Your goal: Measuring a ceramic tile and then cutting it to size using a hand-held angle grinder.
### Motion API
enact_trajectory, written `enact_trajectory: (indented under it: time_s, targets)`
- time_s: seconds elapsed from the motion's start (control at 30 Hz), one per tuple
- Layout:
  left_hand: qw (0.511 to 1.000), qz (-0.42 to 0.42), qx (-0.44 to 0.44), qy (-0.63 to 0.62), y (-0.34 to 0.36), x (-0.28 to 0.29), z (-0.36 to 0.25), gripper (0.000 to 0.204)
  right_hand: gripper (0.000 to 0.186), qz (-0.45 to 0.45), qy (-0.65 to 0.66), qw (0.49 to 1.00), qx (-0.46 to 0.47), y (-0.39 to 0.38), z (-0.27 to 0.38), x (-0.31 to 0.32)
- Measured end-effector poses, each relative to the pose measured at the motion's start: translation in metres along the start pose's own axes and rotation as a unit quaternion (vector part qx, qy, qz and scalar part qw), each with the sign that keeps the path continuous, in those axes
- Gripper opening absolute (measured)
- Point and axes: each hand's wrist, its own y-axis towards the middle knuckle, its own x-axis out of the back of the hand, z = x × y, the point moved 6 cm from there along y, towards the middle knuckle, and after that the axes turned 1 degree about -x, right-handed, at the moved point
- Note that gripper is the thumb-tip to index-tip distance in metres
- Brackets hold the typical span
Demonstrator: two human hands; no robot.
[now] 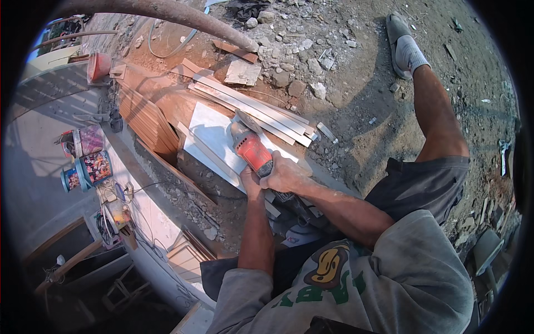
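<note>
Tight ground around my hands, open dirt to the right.

My hands (275, 177) close on the red grinder (253, 151) over the white tile (214, 129); stacked strips (256, 108) and rubble (297, 72) block ahead, the brown tile stack (146, 119) crowds the left, my leg (439, 119) bounds bare dirt (367, 139) to the right.
</note>
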Motion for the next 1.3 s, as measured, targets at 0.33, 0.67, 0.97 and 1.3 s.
enact_trajectory:
  time_s: [0.33,0.67,0.97,1.3]
  targets:
    - [0.990,-0.010,-0.033,0.137,0.002,0.009,0.004,0.032,0.077,0.010,-0.025,1.000,0.002,0.008,0.012,0.008]
    - [0.925,0.004,-0.144,0.352,-0.003,-0.015,-0.025,0.027,0.070,-0.012,-0.022,0.998,0.061,0.010,0.036,0.023]
    - [0.799,-0.196,-0.037,0.567,-0.030,-0.072,-0.044,0.096,0.061,-0.119,-0.019,0.988,0.092,-0.024,0.010,0.098]
    - [0.843,-0.228,0.087,0.480,-0.028,-0.072,-0.035,0.091,0.055,-0.116,0.103,0.983,0.101,-0.067,0.004,0.129]
